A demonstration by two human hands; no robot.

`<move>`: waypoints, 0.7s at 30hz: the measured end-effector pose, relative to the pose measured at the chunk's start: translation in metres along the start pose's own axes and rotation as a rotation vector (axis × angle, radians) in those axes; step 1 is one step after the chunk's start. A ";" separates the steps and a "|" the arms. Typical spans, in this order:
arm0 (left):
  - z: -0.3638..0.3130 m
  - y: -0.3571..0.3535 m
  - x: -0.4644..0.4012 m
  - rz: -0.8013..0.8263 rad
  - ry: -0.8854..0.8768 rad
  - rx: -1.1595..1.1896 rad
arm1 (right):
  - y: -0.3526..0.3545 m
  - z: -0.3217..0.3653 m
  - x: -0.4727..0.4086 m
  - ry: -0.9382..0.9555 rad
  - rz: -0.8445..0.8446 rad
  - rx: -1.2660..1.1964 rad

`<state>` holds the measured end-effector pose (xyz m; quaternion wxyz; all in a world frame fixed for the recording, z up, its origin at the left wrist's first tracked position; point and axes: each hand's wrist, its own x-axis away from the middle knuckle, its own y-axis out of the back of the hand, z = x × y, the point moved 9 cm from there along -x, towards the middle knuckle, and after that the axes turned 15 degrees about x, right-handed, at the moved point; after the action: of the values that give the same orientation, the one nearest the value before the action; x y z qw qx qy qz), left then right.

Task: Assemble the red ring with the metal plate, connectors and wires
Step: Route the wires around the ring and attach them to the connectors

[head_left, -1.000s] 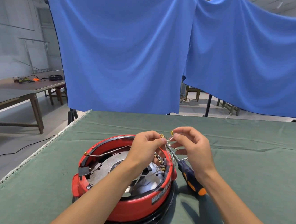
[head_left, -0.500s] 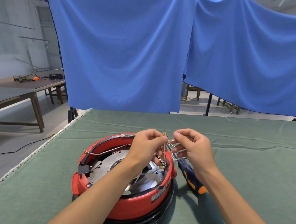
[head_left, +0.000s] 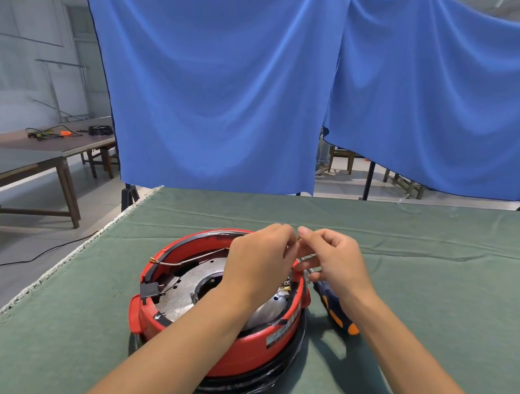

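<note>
A person's two bare forearms reach forward over a table (head_left: 403, 274) covered in green cloth. Near the front edge sits a red ring (head_left: 237, 350), a round red shell resting on a black base. Inside the ring lies a grey metal plate (head_left: 186, 288) with small holes and a dark opening at its middle. A thin wire (head_left: 182, 261) with a brass connector (head_left: 153, 260) at its left end curves across the far left part of the ring's inside.

The left hand (head_left: 259, 260) hovers above the right half of the ring, fingers curled inward. The right hand (head_left: 335, 261) is just beside it, above the ring's right edge, fingers also curled. Their fingertips meet, and together they pinch a small brass wire end (head_left: 298, 238) held up between them. More thin wires run down from the hands toward brass fittings (head_left: 285, 286) at the ring's right inner wall.

A screwdriver (head_left: 336, 312) with a dark blue and orange handle lies on the cloth just right of the ring, under the right wrist.

Blue sheets (head_left: 216, 81) hang behind the table. A wooden table (head_left: 51, 145) stands off to the left.
</note>
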<state>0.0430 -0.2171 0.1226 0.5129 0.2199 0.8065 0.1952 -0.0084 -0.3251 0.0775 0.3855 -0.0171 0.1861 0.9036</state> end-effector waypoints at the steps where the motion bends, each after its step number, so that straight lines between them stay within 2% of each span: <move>1: -0.005 0.000 0.000 0.000 -0.042 -0.021 | 0.000 0.000 0.000 -0.003 0.002 0.004; 3: -0.010 0.001 0.001 -0.016 -0.092 -0.053 | 0.000 0.000 -0.001 0.003 0.000 0.014; 5: -0.006 0.000 0.002 -0.010 -0.056 -0.032 | -0.001 -0.001 -0.001 0.010 0.002 0.023; 12: 0.036 -0.005 0.006 -0.012 0.349 0.235 | 0.004 -0.014 -0.008 -0.018 -0.024 0.006; 17: 0.058 -0.013 0.011 -0.019 0.637 0.677 | 0.000 -0.011 -0.009 0.029 -0.005 0.045; 21: 0.057 -0.016 0.012 -0.015 0.705 0.876 | -0.001 -0.014 -0.010 0.030 0.002 0.096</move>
<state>0.0878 -0.2181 0.0826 0.0746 0.3279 0.9364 -0.1000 -0.0023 -0.3358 0.0659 0.3822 -0.0121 0.2351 0.8936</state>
